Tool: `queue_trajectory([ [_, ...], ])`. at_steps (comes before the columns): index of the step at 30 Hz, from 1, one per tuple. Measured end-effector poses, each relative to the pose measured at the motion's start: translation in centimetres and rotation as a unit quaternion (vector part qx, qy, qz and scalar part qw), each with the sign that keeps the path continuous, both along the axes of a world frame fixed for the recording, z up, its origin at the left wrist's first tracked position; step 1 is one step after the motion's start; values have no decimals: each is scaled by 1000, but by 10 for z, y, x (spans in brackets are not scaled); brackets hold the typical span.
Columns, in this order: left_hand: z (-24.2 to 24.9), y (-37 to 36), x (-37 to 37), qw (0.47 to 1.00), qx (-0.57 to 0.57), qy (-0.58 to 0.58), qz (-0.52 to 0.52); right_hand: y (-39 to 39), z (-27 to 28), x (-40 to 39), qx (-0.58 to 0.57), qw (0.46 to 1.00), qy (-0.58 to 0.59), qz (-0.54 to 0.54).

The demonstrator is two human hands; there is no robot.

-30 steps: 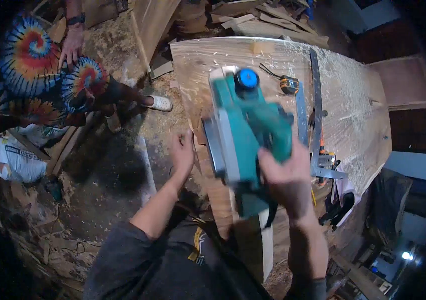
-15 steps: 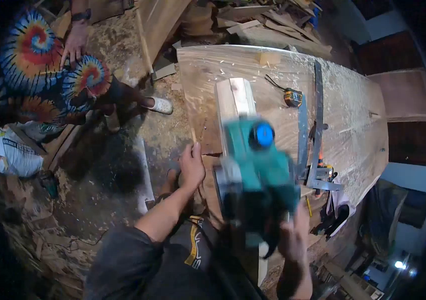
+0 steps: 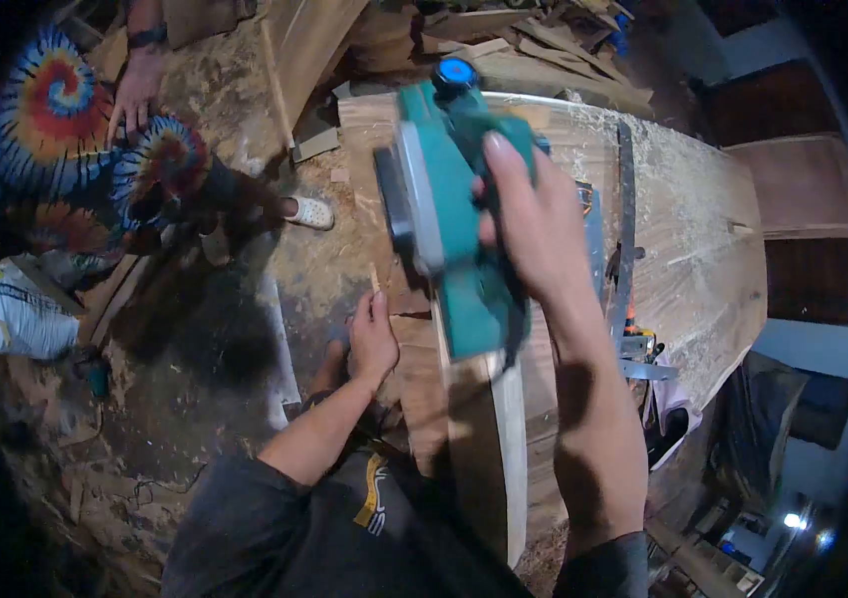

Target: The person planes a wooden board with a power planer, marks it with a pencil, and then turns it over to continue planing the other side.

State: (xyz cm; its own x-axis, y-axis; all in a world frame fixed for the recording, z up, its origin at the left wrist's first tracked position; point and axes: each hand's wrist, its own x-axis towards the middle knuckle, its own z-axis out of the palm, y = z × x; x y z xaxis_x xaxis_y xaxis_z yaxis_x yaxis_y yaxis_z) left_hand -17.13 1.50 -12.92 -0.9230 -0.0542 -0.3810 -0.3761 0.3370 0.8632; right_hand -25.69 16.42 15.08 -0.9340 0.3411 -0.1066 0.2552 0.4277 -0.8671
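Note:
My right hand (image 3: 536, 214) is wrapped round the handle of a green electric planer (image 3: 464, 214) with a blue front knob. Under the planer lies a pale squared length of timber (image 3: 510, 439), its near end running toward my body. The planer covers the timber's far part. My left hand (image 3: 374, 341) is closed beside the left edge of the bench board, and a thin wooden stick (image 3: 375, 278) pokes out above its fingers.
A broad board (image 3: 698, 259) strewn with shavings carries a dark metal bar (image 3: 625, 214) and a blue-grey strip. A person in a tie-dye garment (image 3: 55, 120) stands at the left. A white sack (image 3: 30, 309) sits on the floor; wood scraps (image 3: 564, 60) lie behind.
My right hand has pushed the planer forward along the timber, away from my body, uncovering the near part. My left hand has hardly moved.

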Motion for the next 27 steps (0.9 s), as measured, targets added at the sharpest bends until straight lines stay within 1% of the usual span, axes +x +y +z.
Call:
queue_trajectory([
  [1, 12, -1, -4, 1000, 3, -18, -7, 4, -2, -6, -21, 1000, 3, -4],
  [3, 10, 1, -2, 1000, 6, 15, 15, 5, -7, -19, -66, 998, 9, -2],
  [4, 7, 2, -1, 999, 8, 27, 30, 4, -5, -9, -59, 998, -15, -5],
  [5, 6, 1, -3, 999, 21, 24, 25, 2, -1, 14, -52, 998, -41, -9],
  [7, 3, -2, -2, 999, 48, 11, 12, -7, 11, 68, -76, 992, -91, -34],
  [8, 0, -2, 0, 999, 52, 5, 9, -5, 13, 101, -54, 994, -96, -25],
  [9, -3, -2, 0, 998, 56, 2, 6, -5, 10, 138, -61, 995, -76, -9],
  [10, -6, -2, -2, 998, 59, -1, 3, -11, 17, 171, -86, 976, -185, -79],
  [11, 7, -2, -5, 999, 52, -11, -1, -14, 16, 203, -107, 982, -143, -61],
  [12, 5, -1, -6, 999, 47, -5, 3, -16, 15, 236, -130, 985, -103, -41],
  [13, 3, 0, -5, 999, 42, -1, 8, -20, 13, 253, -190, 973, -109, -77],
  [16, -6, 0, 1, 999, 43, 0, 10, -12, 16, 237, -179, 976, -117, -44],
  [17, -10, -1, 1, 999, 47, 1, 13, -12, 14, 210, -40, 999, -20, 0],
  [19, -16, -1, 2, 999, 34, 1, 16, -6, 20, 156, 29, 992, -120, 4],
  [20, -17, 0, 3, 999, 28, 1, 17, -2, 4, 129, 24, 999, -39, -3],
  [21, -12, 3, 4, 999, 28, 25, 35, -2, 4, 87, 22, 997, 66, 30],
  [23, -5, -2, 0, 999, 37, 10, 7, 9, 2, 26, 5, 999, -47, -3],
  [24, -4, -1, -2, 999, 41, 1, -11, 14, -1, 0, 26, 999, -23, -7],
  [25, -5, 1, 0, 998, 56, 25, 7, 19, -1, -17, 6, 1000, -18, -1],
  [26, -2, 2, 0, 998, 49, 32, 8, 21, -2, -20, -15, 1000, -13, 7],
  [27, 4, 4, -1, 998, 44, 41, 10, 20, -3, -7, -36, 999, -16, -4],
])
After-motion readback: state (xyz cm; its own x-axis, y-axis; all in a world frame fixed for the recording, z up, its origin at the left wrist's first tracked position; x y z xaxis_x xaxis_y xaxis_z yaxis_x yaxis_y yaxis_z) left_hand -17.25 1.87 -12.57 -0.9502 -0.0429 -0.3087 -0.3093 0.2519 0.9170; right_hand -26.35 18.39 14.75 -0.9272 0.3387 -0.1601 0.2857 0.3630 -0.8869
